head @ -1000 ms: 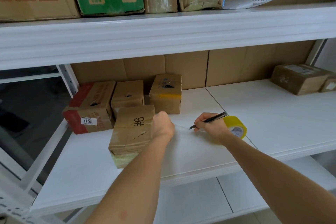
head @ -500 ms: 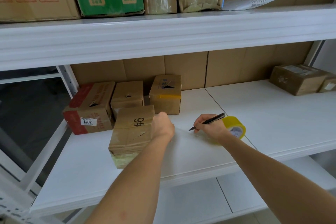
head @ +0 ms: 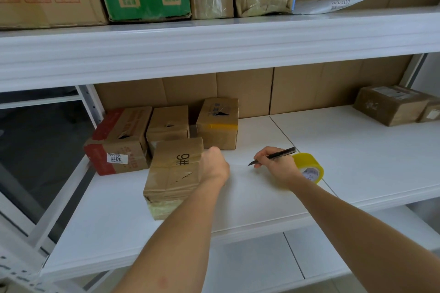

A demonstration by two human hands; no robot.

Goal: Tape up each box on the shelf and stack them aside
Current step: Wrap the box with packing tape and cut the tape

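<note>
A person stands at a white shelf [head: 262, 200], both bare arms reaching in. The left hand [head: 213, 164] is curled against the right side of a brown box marked "9#" [head: 175, 173], which sits near the shelf's front edge; whether its fingers actually grip the box or pinch tape, I cannot tell. The right hand [head: 276, 165] pinches a black utility knife [head: 273, 156] like a pen, blade pointing left towards the box, apart from it. A yellow tape roll [head: 309, 167] stands just behind that hand. Three more brown boxes sit behind the marked one: a red-edged box [head: 119, 140], a small box [head: 167, 122] and a taller box [head: 217, 123].
</note>
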